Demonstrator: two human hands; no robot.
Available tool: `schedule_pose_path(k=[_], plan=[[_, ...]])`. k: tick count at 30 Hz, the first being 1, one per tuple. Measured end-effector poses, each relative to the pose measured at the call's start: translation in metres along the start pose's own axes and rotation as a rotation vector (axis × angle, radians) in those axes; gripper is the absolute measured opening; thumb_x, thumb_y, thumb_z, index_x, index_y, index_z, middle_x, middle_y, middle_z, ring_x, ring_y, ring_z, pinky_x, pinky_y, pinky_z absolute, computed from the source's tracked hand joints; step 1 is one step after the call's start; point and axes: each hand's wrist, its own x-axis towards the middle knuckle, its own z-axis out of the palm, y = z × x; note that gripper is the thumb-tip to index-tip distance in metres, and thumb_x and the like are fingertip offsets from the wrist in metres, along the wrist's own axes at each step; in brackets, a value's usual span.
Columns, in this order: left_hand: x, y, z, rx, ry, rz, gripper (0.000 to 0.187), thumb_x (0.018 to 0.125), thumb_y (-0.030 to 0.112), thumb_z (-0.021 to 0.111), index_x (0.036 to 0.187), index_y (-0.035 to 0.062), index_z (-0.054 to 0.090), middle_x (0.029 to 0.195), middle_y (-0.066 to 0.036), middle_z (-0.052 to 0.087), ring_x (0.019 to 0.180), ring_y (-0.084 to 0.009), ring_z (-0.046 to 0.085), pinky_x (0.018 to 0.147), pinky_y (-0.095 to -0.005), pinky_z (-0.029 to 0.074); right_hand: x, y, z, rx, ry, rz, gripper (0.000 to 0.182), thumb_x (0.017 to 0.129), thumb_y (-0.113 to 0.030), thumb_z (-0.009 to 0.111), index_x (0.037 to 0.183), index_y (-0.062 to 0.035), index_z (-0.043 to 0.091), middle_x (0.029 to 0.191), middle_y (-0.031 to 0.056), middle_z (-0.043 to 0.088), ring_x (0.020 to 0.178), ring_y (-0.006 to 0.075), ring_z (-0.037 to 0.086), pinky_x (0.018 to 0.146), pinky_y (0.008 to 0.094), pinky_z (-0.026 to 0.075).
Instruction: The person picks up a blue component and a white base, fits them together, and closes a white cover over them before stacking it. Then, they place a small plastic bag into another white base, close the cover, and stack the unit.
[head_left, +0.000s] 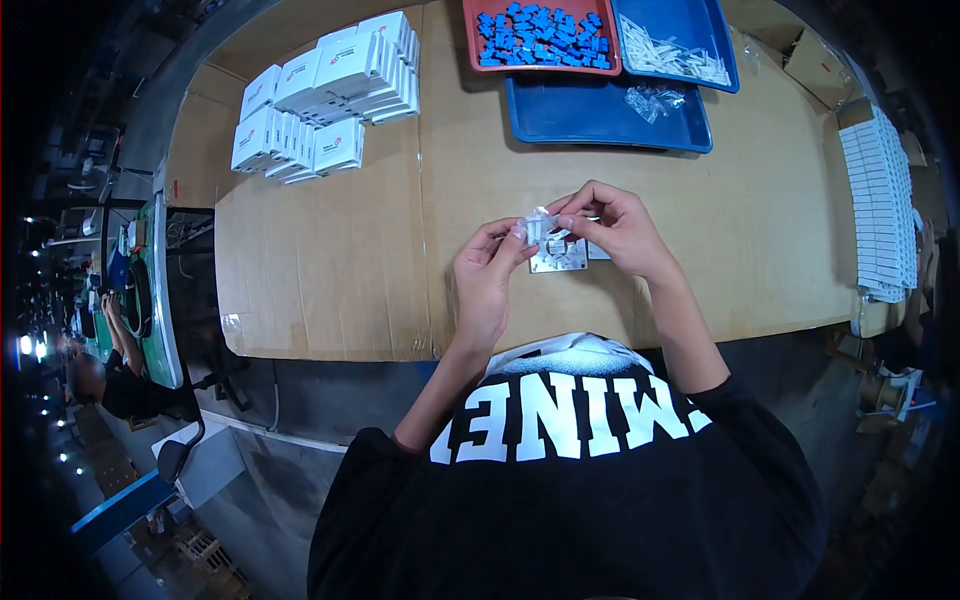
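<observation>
Between both hands is a small clear plastic bag with a white piece inside. My left hand pinches the bag's left side between thumb and fingers. At its upper right, my right hand has thumb and fingertips closed on the bag's edge. Just below the bag, a small flat printed box or card, whitish with a dark round mark, lies on the cardboard-covered table. My right hand partly hides what lies to the right of it.
White boxes are stacked at the back left. A red tray of blue parts, a blue tray of white sticks and another blue tray with clear bags stand at the back. More white boxes line the right edge. Another person sits far left.
</observation>
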Motion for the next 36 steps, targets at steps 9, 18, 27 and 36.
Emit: schedule_pose_path(k=[9, 18, 27, 36], plan=[[0.000, 0.006, 0.000, 0.106, -0.090, -0.044, 0.027, 0.107, 0.013, 0.058, 0.127, -0.0054, 0.063, 0.117, -0.017, 0.071, 0.103, -0.0239, 0.074, 0.092, -0.0337, 0.060, 0.000, -0.005, -0.004, -0.153, 0.005, 0.018, 0.009, 0.095, -0.005, 0.072, 0.100, 0.0014, 0.068, 0.115, 0.0128, 0.074, 0.097, 0.0137, 0.069, 0.077, 0.0264, 0.056], [0.001, 0.000, -0.004, 0.107, -0.166, -0.085, 0.027, 0.105, 0.012, 0.063, 0.126, -0.0043, 0.063, 0.116, -0.015, 0.071, 0.104, -0.0219, 0.073, 0.090, -0.0309, 0.060, 0.002, -0.006, -0.001, -0.250, -0.002, -0.075, 0.009, 0.092, -0.003, 0.073, 0.100, -0.0017, 0.077, 0.113, 0.0090, 0.074, 0.097, 0.0133, 0.069, 0.076, 0.0250, 0.053], [0.006, -0.009, -0.012, 0.047, -0.200, -0.165, 0.019, 0.103, 0.013, 0.067, 0.117, 0.0006, 0.063, 0.106, -0.009, 0.073, 0.097, -0.0167, 0.072, 0.083, -0.0291, 0.057, -0.002, -0.002, -0.005, -0.287, -0.127, -0.098, 0.014, 0.092, -0.002, 0.073, 0.104, 0.0000, 0.079, 0.104, 0.0076, 0.075, 0.096, 0.0154, 0.068, 0.083, 0.0294, 0.052], [0.009, -0.009, -0.011, 0.153, -0.235, -0.287, 0.026, 0.101, 0.014, 0.070, 0.121, -0.0009, 0.065, 0.109, -0.011, 0.073, 0.095, -0.0187, 0.074, 0.083, -0.0280, 0.058, -0.003, 0.002, -0.012, -0.269, -0.133, 0.125, 0.012, 0.091, -0.011, 0.079, 0.100, -0.0029, 0.080, 0.090, 0.0024, 0.072, 0.082, 0.0089, 0.060, 0.073, 0.0249, 0.046]])
